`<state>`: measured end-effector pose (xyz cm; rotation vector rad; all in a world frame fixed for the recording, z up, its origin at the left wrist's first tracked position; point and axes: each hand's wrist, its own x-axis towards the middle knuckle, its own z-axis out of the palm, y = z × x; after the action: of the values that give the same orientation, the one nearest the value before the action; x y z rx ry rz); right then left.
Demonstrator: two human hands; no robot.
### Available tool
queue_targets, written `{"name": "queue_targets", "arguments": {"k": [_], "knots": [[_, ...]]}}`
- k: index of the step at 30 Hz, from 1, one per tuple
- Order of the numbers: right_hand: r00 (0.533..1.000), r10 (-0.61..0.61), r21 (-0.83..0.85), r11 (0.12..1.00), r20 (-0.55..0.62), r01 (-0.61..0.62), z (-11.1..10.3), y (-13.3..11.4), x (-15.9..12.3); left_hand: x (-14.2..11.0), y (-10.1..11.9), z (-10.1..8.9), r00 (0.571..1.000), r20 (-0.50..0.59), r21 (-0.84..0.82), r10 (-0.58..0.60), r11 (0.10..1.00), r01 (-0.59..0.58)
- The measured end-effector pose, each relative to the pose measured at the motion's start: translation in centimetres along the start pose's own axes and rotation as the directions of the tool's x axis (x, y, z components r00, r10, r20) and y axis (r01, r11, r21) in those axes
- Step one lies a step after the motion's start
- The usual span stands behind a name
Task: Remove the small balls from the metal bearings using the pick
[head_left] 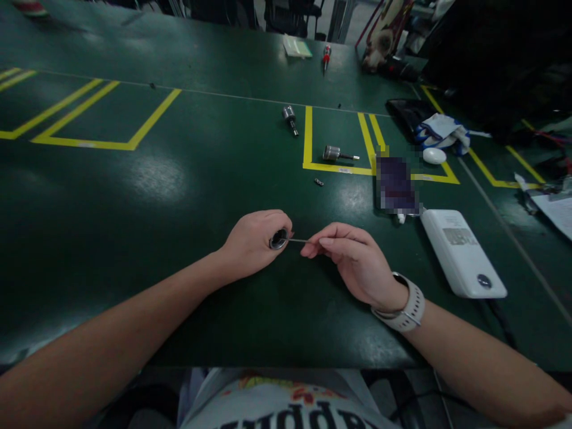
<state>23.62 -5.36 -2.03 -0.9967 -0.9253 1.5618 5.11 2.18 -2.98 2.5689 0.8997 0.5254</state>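
My left hand [254, 241] is curled into a fist around a small metal cylinder [278, 238], whose dark open end faces right. My right hand [353, 259], with a pale watch on its wrist, pinches a thin metal rod [297, 241] between thumb and fingers. The rod's left tip meets the cylinder's open end. Both hands rest low over the dark green table [156, 196], near its front edge.
Two more metal cylinders with shafts [290, 117] [338, 154] lie further back by yellow tape lines. A tiny dark part [319, 182] lies between. A white box [462, 251], a blurred-out patch [395, 182], a white oval [434, 155] and a red-handled screwdriver [326, 55] sit right and behind.
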Motion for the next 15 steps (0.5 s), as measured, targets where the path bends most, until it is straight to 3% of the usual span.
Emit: {"name": "queue_targets", "arguments": {"k": [3,15], "knots": [[0.999,0.041,0.092,0.995,-0.001,-0.04,-0.11,-0.03,0.26,0.06,-0.11,0.03,0.998,-0.025,-0.039,0.052,0.998,-0.053],[0.999,0.034,0.146,0.989,0.017,-0.036,-0.06,-0.07,0.25,0.24,-0.29,-0.03,0.991,-0.115,-0.087,0.071,0.993,-0.082]]}}
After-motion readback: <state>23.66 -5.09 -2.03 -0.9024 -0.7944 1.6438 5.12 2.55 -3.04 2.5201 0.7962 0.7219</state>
